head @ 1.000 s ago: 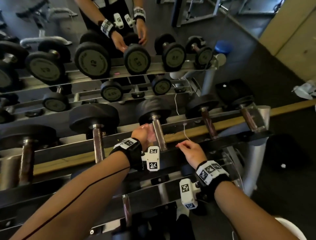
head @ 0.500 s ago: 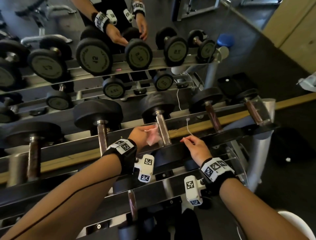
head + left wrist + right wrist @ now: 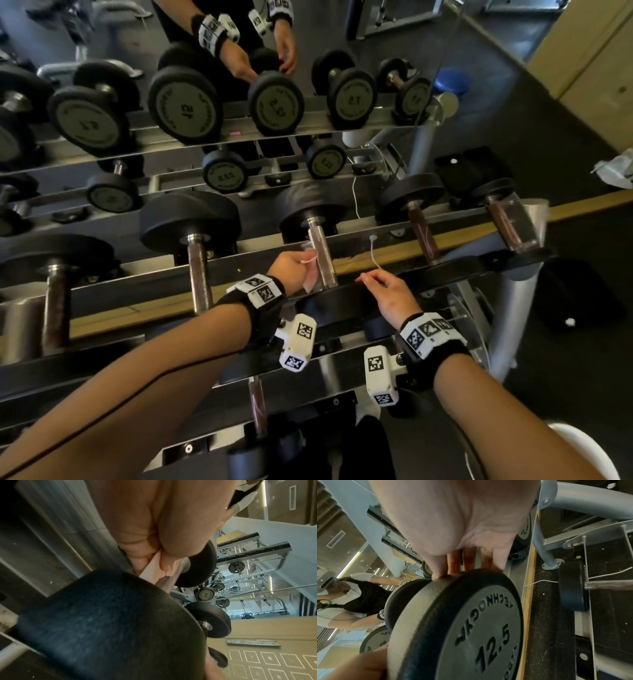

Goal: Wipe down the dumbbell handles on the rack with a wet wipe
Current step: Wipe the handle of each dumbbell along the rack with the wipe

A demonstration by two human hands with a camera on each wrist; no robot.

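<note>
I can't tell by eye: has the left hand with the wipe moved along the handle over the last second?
Cannot tell. The left hand holds the wipe against the handle, about midway between the rails as before; the camera shifted too.

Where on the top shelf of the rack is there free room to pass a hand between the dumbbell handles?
The widest gap lies between the handle being wiped and the next handle on its right, crossed only by a thin white cord. It is crowded at the wiped handle, where the left hand holds the wipe and the right hand rests on the weight.
</note>
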